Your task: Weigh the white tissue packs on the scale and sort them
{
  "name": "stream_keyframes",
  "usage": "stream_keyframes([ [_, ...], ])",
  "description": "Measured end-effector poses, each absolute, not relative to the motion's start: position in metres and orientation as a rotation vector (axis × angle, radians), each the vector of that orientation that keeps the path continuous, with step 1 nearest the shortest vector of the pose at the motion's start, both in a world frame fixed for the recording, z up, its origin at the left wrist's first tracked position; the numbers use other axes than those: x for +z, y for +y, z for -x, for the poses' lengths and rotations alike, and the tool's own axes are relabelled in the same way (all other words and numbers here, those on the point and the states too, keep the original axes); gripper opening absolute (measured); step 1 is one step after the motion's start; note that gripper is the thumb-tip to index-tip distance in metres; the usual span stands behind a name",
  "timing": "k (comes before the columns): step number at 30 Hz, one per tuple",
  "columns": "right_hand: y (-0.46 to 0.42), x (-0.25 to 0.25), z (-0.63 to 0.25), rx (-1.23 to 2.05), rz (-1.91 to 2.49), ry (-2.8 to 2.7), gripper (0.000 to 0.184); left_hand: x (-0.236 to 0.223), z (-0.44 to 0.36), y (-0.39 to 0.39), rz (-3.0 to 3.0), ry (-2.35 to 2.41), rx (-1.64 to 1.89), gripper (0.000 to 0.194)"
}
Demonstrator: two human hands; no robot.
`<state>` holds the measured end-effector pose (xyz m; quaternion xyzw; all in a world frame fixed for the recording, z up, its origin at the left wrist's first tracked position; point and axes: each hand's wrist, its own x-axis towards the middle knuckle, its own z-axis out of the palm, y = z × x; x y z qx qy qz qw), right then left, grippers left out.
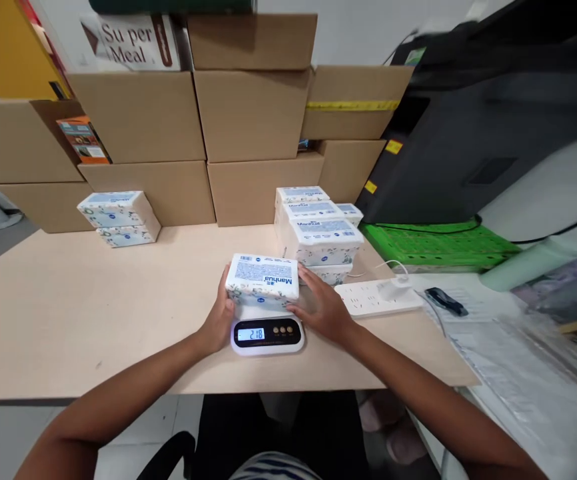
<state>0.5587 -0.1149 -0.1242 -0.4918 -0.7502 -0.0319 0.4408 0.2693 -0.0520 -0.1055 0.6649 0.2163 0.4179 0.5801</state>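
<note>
A white tissue pack (pixel 262 277) with blue print and a leaf pattern is at the platform of a white digital scale (pixel 267 335). The scale's lit display appears to read 218. My left hand (pixel 217 319) grips the pack's left end, thumb toward the front. At the right end, my right hand (pixel 322 307) holds it between thumb and fingers. Whether the pack's full weight rests on the scale, I cannot tell. Just behind my right hand, several similar packs (pixel 326 241) are stacked. Two more packs (pixel 124 219) lie one on the other at the table's back left.
Cardboard boxes (pixel 258 117) form a wall along the back of the table (pixel 93 320). A white power strip (pixel 378 297) with a plug and cable lies right of my right hand. Beyond it are a green plastic crate (pixel 438 245) and a large black machine (pixel 478 133).
</note>
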Motion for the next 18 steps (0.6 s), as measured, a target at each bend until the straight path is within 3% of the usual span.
stream_keyframes([
  [4,-0.122,-0.126,-0.556,0.042,1.154,-1.779,0.093,-0.119,-0.268,-0.049,-1.554,0.424,0.916,0.097],
  [10,-0.135,-0.125,-0.553,0.142,1.151,-1.702,0.082,-0.109,-0.262,-0.063,-1.810,0.458,0.905,0.087],
  [18,-0.134,-0.122,-0.554,0.021,1.102,-1.705,0.079,-0.099,-0.261,-0.062,-1.850,0.532,1.054,0.094],
])
